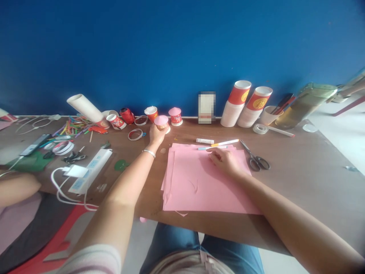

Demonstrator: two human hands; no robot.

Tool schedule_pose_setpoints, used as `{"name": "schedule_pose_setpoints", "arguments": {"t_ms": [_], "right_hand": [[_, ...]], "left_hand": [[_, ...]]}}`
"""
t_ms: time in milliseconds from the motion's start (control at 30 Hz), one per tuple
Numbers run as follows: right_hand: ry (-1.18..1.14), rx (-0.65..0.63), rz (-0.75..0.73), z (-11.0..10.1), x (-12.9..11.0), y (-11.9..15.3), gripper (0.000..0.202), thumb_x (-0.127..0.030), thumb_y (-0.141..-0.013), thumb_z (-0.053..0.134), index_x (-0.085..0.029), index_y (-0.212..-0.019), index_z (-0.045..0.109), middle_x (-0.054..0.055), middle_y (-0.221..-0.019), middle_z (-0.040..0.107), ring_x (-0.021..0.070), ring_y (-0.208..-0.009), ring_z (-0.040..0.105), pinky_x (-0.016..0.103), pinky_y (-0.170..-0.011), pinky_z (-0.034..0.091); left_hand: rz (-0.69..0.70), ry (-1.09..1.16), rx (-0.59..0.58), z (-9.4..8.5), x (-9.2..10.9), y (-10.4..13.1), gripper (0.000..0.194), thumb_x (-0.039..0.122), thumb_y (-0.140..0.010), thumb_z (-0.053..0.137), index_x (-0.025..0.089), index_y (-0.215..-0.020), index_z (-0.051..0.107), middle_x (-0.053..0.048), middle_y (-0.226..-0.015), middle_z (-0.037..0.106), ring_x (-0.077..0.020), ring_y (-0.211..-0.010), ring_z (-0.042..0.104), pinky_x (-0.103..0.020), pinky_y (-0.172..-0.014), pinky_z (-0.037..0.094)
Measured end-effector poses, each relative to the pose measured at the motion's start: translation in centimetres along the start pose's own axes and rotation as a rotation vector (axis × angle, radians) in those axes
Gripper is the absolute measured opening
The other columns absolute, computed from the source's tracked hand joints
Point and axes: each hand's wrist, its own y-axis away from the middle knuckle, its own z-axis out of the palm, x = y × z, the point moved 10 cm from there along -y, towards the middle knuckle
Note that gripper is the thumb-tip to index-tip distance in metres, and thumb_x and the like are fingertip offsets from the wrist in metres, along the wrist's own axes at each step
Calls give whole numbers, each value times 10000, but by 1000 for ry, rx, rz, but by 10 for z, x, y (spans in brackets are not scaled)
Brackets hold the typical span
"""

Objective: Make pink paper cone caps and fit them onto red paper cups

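My left hand [157,135] reaches to the back of the table, its fingers closed around a red and white paper cup topped with a pink paper cone [161,120]. Most of that cup is hidden by the hand. Just right of it stands another red paper cup [176,119] with a pink cone on top. My right hand [225,161] rests on a stack of pink paper [205,190], holding nothing, its fingers loosely bent and apart. Beyond its fingertips lie a blue marker [204,148], an orange and white marker [225,143] and a glue stick [205,141].
Black-handled scissors [259,163] lie right of the paper. Tall cup stacks [230,114] stand by the blue wall, near a tape roll [260,128] and a bottle [305,106]. Leftward are a power strip [94,167], craft sticks [72,127] and another person's arm [18,188].
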Motion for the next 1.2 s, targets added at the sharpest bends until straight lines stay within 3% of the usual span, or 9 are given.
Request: {"name": "schedule_pose_setpoints", "arguments": {"t_ms": [267, 433, 667, 1000, 1200], "right_hand": [[1, -21, 11, 0, -1, 1, 280, -300, -921, 568, -295, -1121, 763, 36, -1016, 819, 258, -979, 755, 378, -843, 585], [-5, -38, 23, 2, -1, 0, 286, -296, -927, 555, -288, -1122, 764, 37, -1086, 814, 260, -1029, 750, 384, -877, 583], [-12, -50, 25, 7, 7, -1, 288, -335, -930, 569, -302, -1142, 760, 23, -1113, 808, 242, -1036, 747, 362, -883, 584], [-13, -51, 11, 9, 8, -1, 271, -357, -936, 572, -306, -1127, 757, 19, -1151, 801, 240, -1073, 742, 347, -877, 582], [-13, -47, -14, 8, 5, -1, 250, -328, -931, 567, -316, -1083, 765, 4, -1145, 802, 234, -1069, 741, 342, -879, 578]], "left_hand": [[15, 164, -119, 23, -6, -17, 647, 252, -728, 767, 158, -1338, 572, -133, -1328, 695, -290, -1240, 661, -392, -1070, 523], [54, 246, -267, 41, 1, -27, 539, 206, -691, 743, 139, -1217, 643, -105, -1208, 750, -280, -1148, 699, -384, -1039, 553], [121, 280, -392, 58, 11, -26, 487, 304, -694, 789, 159, -1146, 680, -85, -1147, 771, -301, -1107, 714, -409, -994, 575], [201, 264, -349, 62, 20, -38, 460, 335, -666, 825, 148, -1061, 682, -101, -1100, 767, -299, -1080, 708, -414, -986, 566], [202, 239, -284, 62, 13, -48, 555, 260, -688, 798, 151, -1204, 624, -123, -1215, 733, -296, -1145, 685, -444, -1061, 527]]}}
